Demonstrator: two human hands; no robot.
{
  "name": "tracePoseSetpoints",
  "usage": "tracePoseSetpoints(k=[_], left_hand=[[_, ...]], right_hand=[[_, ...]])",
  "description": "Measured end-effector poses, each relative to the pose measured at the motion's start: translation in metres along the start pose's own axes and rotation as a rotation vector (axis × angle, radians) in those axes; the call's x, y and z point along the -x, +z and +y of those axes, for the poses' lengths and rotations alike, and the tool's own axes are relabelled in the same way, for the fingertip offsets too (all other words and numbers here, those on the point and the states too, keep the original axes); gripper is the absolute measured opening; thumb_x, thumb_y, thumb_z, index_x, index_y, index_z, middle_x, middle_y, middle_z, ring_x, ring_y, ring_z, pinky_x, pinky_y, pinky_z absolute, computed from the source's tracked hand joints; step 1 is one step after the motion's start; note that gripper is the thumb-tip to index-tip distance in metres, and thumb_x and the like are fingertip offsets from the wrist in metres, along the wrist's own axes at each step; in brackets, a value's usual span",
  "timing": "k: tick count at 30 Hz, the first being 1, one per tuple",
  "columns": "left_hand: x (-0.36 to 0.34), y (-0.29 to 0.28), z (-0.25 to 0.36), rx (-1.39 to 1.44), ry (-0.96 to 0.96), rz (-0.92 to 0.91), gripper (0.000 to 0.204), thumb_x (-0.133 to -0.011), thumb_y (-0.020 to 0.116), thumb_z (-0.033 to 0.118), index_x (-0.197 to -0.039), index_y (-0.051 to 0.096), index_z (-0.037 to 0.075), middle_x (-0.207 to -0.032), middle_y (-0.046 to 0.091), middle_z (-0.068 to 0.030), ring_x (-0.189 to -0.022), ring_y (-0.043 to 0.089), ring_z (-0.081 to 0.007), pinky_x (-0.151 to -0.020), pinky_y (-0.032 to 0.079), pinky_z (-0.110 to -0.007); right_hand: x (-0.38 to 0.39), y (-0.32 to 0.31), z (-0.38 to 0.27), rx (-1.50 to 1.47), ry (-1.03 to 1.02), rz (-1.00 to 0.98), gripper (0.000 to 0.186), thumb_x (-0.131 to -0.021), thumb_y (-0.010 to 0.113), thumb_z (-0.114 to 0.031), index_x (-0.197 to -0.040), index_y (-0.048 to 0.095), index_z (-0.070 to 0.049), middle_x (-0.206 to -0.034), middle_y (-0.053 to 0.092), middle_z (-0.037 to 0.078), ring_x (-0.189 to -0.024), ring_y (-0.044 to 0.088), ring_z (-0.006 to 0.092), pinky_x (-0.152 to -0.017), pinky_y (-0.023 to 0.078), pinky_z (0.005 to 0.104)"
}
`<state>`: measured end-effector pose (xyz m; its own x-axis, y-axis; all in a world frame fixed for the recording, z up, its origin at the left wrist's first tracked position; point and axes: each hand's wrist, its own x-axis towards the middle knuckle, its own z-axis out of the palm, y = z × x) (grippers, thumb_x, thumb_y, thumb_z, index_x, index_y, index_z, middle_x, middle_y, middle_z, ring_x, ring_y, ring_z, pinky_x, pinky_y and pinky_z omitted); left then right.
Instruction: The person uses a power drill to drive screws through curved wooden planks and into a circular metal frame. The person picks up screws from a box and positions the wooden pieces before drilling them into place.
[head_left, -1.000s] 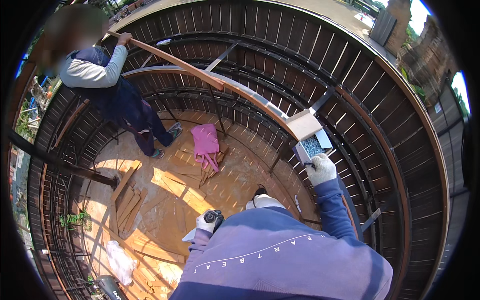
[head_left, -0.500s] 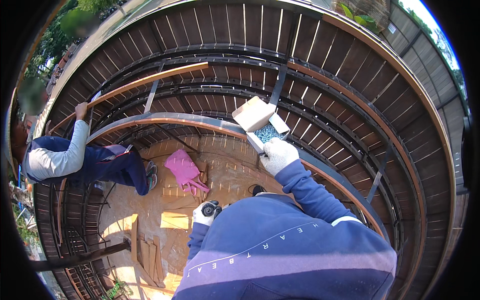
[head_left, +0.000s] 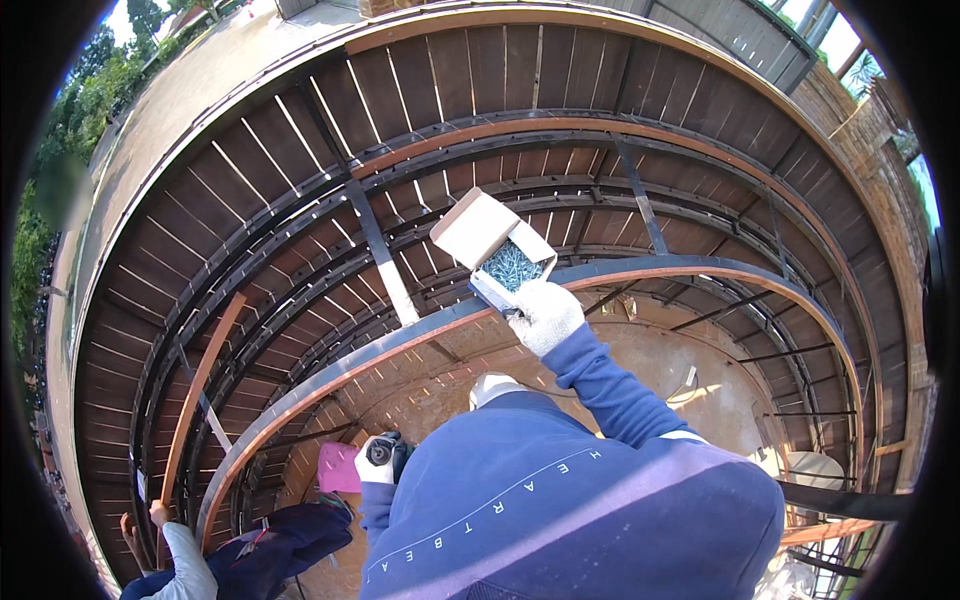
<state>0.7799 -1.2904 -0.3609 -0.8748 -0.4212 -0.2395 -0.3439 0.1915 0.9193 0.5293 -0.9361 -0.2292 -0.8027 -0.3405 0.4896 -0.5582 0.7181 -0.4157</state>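
Curved slatted wall (head_left: 505,72), plank (head_left: 198,395), pink bag (head_left: 338,468), right hand (head_left: 549,317) gripping screw box (head_left: 534,243) near strut (head_left: 382,255), left hand (head_left: 374,464) clasping black tool (head_left: 400,458)

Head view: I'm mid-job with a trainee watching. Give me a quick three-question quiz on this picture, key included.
1. Which grip is at the open box: the left grip or the right grip?
2. True or false: the box is empty.
3. Fill in the blank: the left grip is holding a dark ____.

Key:
1. The right grip.
2. False; small metal fasteners lie in it.
3. Tool.
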Motion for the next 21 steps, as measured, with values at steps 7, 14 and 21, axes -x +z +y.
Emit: tracePoseSetpoints(k=[7,14,21], left_hand=[[-0.048,-0.018,0.079,-0.028,0.102,-0.064,0.014,-0.084,0.081,0.009,-0.091,0.072,0.001,-0.092,0.078,-0.0106,-0.086,0.073,-0.0177,-0.082,0.058,-0.033],[-0.114,0.031,0.113,-0.058,0.104,-0.132,0.017,-0.085,0.084,0.017,-0.089,0.076,0.003,-0.082,0.075,-0.0028,-0.075,0.068,-0.0125,-0.070,0.055,-0.032],[-0.126,0.045,0.097,-0.140,0.135,-0.126,0.022,-0.089,0.080,0.018,-0.075,0.067,0.005,-0.071,0.067,-0.0016,-0.061,0.059,-0.0119,-0.054,0.046,-0.035]], right_hand=[[0.003,-0.055,0.060,0.197,0.247,0.254,0.014,-0.078,0.078,-0.008,-0.088,0.069,-0.004,-0.086,0.066,0.016,-0.080,0.066,0.0375,-0.073,0.055,0.0458],[0.028,-0.086,0.131,0.260,0.404,0.368,0.012,-0.085,0.078,-0.007,-0.092,0.070,-0.002,-0.090,0.068,0.016,-0.080,0.067,0.0348,-0.076,0.055,0.0400],[0.054,-0.122,0.196,0.419,0.590,0.216,0.017,-0.083,0.077,-0.011,-0.097,0.070,-0.003,-0.093,0.069,0.019,-0.087,0.068,0.0399,-0.080,0.056,0.0439]])
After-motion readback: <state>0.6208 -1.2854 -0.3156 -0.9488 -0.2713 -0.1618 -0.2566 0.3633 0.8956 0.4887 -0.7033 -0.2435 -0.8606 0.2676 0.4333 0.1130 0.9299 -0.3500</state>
